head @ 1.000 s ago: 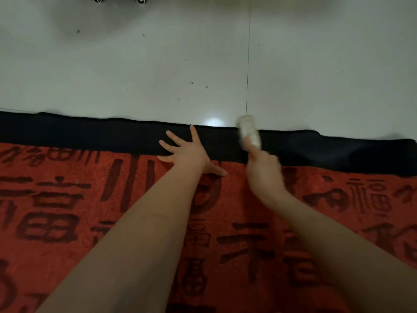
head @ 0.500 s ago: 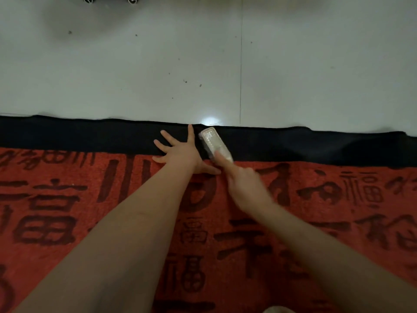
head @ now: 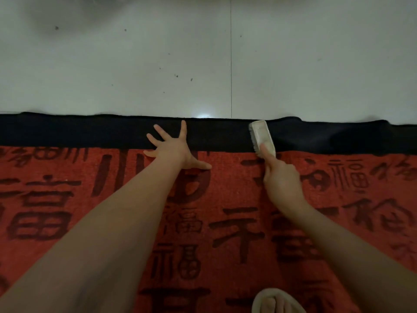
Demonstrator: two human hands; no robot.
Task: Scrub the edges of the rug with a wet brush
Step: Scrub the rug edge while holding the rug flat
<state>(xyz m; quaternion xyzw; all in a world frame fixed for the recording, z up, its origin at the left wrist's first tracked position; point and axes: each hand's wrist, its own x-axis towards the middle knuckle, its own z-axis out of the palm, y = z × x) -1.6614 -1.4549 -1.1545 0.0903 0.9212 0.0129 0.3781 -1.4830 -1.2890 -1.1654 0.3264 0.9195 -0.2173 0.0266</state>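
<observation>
A person's right hand (head: 282, 184) grips a pale brush (head: 262, 137), its long axis crossing the rug's (head: 225, 222) black border (head: 90, 132) toward the floor (head: 135, 64), while the left hand (head: 174, 150), fingers (head: 184, 129) splayed flat, pins the edge leftward, well apart.

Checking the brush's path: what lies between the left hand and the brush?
Head view: only bare black rug border between the left hand and the brush.
</observation>
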